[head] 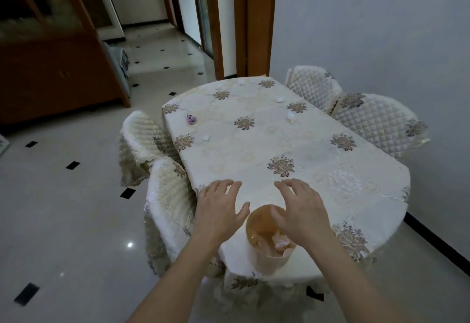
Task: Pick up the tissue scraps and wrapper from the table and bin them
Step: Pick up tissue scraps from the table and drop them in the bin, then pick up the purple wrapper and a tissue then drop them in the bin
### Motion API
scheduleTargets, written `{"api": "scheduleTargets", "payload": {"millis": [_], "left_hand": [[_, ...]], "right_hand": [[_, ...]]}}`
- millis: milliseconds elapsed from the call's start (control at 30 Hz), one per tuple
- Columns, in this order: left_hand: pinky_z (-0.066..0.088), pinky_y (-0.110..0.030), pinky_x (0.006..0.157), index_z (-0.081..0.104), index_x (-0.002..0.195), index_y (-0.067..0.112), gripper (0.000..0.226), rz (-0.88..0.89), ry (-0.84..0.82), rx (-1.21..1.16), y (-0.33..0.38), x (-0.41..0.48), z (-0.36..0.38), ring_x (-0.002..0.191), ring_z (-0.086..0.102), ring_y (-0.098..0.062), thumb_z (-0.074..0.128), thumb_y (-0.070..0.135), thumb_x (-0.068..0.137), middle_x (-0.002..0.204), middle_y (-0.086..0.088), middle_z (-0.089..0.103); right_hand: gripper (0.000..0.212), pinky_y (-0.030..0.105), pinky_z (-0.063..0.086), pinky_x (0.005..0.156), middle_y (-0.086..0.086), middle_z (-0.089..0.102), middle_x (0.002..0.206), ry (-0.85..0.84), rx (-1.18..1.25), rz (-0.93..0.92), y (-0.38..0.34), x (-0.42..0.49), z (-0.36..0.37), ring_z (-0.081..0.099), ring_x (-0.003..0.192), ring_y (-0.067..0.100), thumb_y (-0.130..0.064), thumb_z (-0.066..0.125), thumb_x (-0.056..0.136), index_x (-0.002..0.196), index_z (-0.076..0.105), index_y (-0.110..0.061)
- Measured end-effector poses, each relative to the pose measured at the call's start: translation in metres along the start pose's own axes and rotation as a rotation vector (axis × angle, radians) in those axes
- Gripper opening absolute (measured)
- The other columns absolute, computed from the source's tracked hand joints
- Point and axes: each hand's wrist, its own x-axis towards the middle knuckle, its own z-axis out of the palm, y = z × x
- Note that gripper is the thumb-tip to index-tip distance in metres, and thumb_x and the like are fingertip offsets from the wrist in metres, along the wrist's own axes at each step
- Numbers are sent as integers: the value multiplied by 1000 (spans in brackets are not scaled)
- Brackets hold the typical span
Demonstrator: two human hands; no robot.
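A small translucent orange bin point(256, 223) stands on the near end of the cloth-covered table point(318, 165), with crumpled tissue inside it. My left hand point(218, 208) hovers just left of the bin, fingers spread and holding nothing. My right hand point(297, 210) hangs over the bin's right rim, fingers loosely spread and holding nothing. A purple wrapper point(192, 119) lies near the table's left edge. White tissue scraps lie farther out: one point(206, 137) by the left edge, one point(290, 116) toward the right, one point(279, 99) behind that, and another point(241, 82) at the far end.
Quilted cream chairs stand round the table: two on the left point(142, 139) point(167, 195), two on the right point(312, 86) point(381, 121). A grey wall runs along the right. A wooden cabinet point(50, 68) stands far left on the tiled floor.
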Motion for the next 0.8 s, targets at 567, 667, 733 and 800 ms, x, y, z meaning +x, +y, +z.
{"api": "scheduleTargets", "payload": {"millis": [567,667,733,800], "left_hand": [[47,-41,88,63,118,22,50,-507,131,244,-121,-134,-90,107,60,-22,47,54,82,116,2,66],[47,-41,89,61,120,22,51,-576,145,265,-147,-158,-98,109,59,-22,48,53,83,117,2,66],[48,-42,90,61,121,22,51,-613,146,275,-164,-169,-100,109,59,-22,49,53,83,117,1,66],[47,-41,89,61,121,21,51,-648,144,280,-182,-174,-101,109,59,-22,50,53,83,117,1,66]], "right_hand": [[46,43,50,89,4,64,112,-125,275,-512,-169,19,63,57,108,26,-41,60,78,117,64,-17],[44,43,50,84,4,64,110,-124,304,-574,-201,20,75,59,103,26,-39,62,78,116,63,-18],[45,41,50,82,4,64,110,-122,296,-605,-220,22,82,59,103,26,-38,62,76,116,64,-18],[46,41,50,83,3,64,112,-145,295,-623,-238,27,90,58,106,25,-39,59,76,117,64,-18]]}}
